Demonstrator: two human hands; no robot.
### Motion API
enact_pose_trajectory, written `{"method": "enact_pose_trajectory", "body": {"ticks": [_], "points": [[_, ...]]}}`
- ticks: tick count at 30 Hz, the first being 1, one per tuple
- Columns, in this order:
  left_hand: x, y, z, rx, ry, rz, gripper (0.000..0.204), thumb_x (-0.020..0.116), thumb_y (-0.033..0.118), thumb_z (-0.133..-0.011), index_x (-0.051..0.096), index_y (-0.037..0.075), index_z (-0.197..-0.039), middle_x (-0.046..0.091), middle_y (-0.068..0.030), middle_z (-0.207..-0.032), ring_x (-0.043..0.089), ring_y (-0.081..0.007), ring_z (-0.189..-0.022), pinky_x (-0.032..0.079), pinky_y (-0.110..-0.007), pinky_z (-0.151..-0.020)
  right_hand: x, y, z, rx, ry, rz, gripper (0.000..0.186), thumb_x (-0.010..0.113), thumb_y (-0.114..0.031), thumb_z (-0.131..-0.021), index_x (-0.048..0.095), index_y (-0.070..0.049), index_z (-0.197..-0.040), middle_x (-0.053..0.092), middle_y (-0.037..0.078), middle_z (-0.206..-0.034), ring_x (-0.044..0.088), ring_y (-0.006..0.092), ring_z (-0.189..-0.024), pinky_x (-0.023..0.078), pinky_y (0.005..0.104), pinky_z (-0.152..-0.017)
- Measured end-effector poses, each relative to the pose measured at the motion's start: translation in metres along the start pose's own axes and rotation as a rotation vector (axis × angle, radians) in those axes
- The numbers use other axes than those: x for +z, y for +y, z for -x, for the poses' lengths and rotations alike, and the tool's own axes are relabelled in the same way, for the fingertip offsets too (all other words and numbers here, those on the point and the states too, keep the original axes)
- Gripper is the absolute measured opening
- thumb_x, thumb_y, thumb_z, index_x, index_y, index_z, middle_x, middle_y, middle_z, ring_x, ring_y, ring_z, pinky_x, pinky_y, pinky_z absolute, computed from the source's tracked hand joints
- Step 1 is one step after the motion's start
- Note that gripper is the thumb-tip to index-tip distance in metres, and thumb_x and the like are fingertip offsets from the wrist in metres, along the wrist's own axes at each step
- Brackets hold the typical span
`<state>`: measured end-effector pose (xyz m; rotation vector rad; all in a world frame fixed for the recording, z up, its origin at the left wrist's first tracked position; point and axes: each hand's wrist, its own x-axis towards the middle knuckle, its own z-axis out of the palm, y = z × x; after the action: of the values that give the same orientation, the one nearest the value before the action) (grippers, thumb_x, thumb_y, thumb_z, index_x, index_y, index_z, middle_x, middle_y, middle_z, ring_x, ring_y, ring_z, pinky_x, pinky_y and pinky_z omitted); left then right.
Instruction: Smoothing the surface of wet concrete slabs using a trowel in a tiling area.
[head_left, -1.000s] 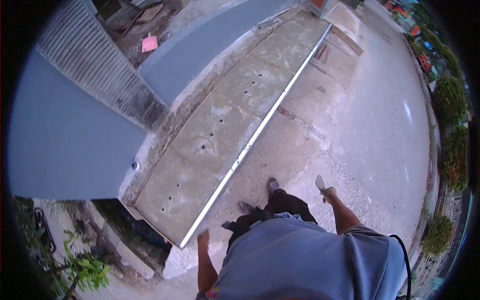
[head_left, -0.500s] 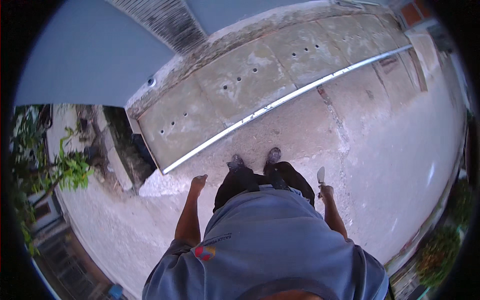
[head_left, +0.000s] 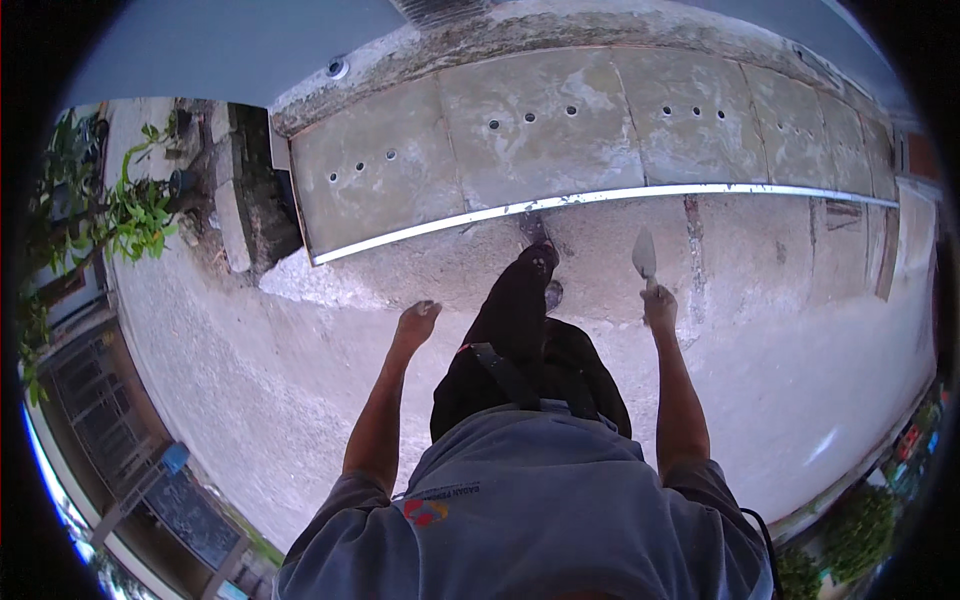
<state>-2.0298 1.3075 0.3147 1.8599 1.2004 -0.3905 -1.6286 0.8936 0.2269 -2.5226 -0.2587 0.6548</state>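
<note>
My right hand [head_left: 659,308] is wrapped round the handle of a pointing trowel [head_left: 644,254], its leaf-shaped grey blade pointing away from me. My left hand [head_left: 418,322] hangs over the concrete ground with curled fingers; a pale patch shows at its fingertips, and what it holds, if anything, cannot be made out. Ahead lies a long strip of smooth, wet-looking grey cement slabs [head_left: 540,160] with small round holes in groups. A straight pale metal bar [head_left: 600,195] runs along the strip's near edge, and one of my feet [head_left: 533,228] is close to it.
A blue-grey wall [head_left: 230,50] with a short pipe end [head_left: 338,68] stands behind the strip. At the left are a dark trench [head_left: 272,215], concrete blocks [head_left: 232,225] and a leafy plant [head_left: 145,220]. Rough pale concrete [head_left: 800,380] spreads around me.
I have stepped closer to the slab strip, one leg now forward near the bar. Both hands have swung forward, the trowel still in the right one. The view has turned.
</note>
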Motion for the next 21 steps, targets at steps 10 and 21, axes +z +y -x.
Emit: {"method": "enact_pose_trajectory", "body": {"ticks": [10,21], "points": [[0.104,0.112,-0.157,0.050,0.024,0.158,0.048,0.059,0.041,-0.098,0.068,0.000,-0.121,0.068,-0.0285,-0.115,0.065,-0.0443,-0.112,0.051,-0.047,-0.098,0.061,-0.170,-0.143,-0.182,-0.106,0.025,0.022,0.063,-0.024,-0.091,0.061,-0.002,-0.090,0.059,0.014,-0.065,0.062,0.0280,-0.056,0.050,0.0420,-0.054],[0.275,0.198,-0.297,-0.026,-0.147,0.474,0.047,0.061,0.036,-0.098,0.064,0.001,-0.129,0.065,-0.0273,-0.124,0.062,-0.0435,-0.118,0.048,-0.046,-0.103,0.319,-0.303,-0.351,-0.614,-0.252,0.096,0.032,0.053,-0.021,-0.092,0.062,-0.005,-0.118,0.068,0.025,-0.094,0.065,0.0449,-0.092,0.053,0.0551,-0.082]]}}
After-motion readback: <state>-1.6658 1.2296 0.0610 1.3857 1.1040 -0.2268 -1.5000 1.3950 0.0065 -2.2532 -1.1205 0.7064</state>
